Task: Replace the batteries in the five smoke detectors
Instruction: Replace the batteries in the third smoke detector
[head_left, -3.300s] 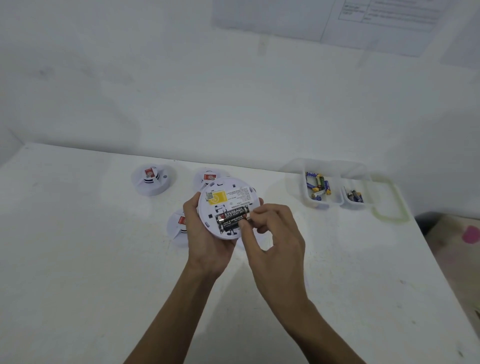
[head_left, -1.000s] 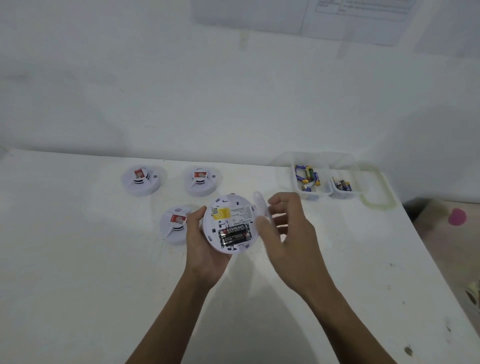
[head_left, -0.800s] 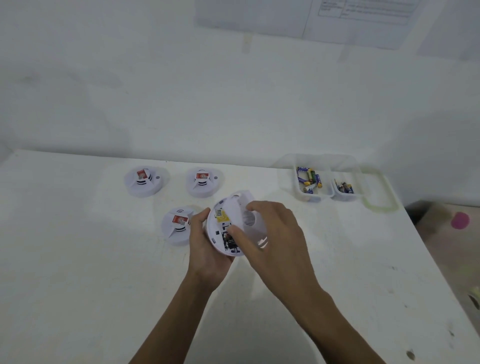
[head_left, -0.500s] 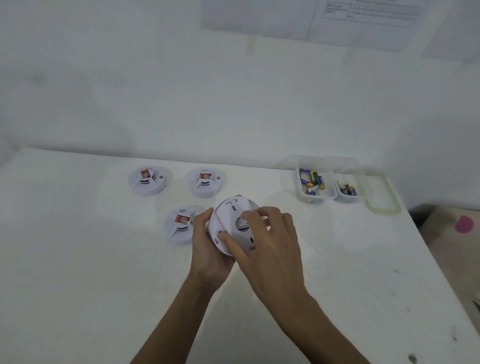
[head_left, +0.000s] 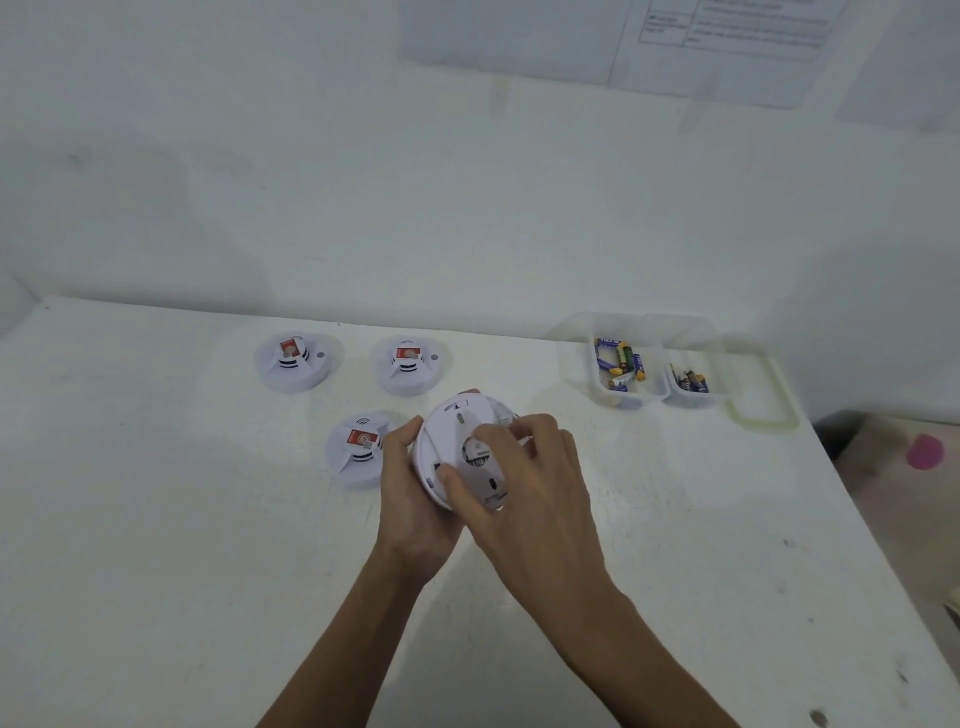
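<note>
Three smoke detectors (head_left: 292, 362) (head_left: 409, 365) (head_left: 358, 450) are laid on one table (head_left: 156, 519), and a fourth detector (head_left: 444, 434) is gripped by two hands, a left hand (head_left: 410, 499) and a right hand (head_left: 535, 493). One clear box (head_left: 576, 358) with two compartments is seen beside one lid (head_left: 761, 425); the batteries (head_left: 621, 361) inside are heaped and cannot be counted exactly, though more are held in the left compartment than in the right. One pink thing (head_left: 924, 452) is seen on the floor.

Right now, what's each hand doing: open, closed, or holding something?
Left hand: holding the smoke detector by its rim.
Right hand: fingers and thumb curled on the same detector's back.
</note>
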